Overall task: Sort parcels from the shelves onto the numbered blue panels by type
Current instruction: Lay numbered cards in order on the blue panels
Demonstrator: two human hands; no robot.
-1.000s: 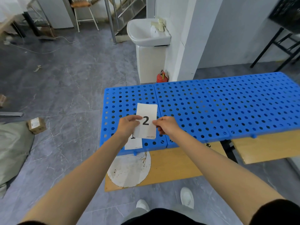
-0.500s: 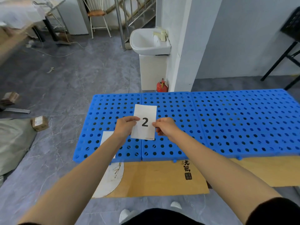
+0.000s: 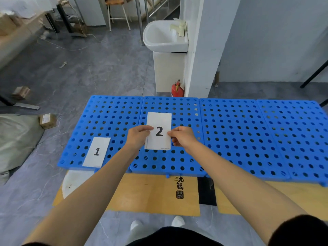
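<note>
Card "2" [image 3: 158, 131] being pinched at 9 and 3 o'clock by left hand [image 3: 137, 137], right hand [image 3: 182, 137]; flat placement at 6 o'clock of second blue panel [image 3: 170, 160] being advised.

Card 2 [image 3: 158, 130] moved rt, over 2nd panel [image 3: 177, 172].

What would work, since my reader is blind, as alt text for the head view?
The left hand and right hand pinch a card marked 2 over the second panel in a row of four blue ones. A card marked 1 lies on the first panel, at left. A sink and a red extinguisher stand behind.
</note>
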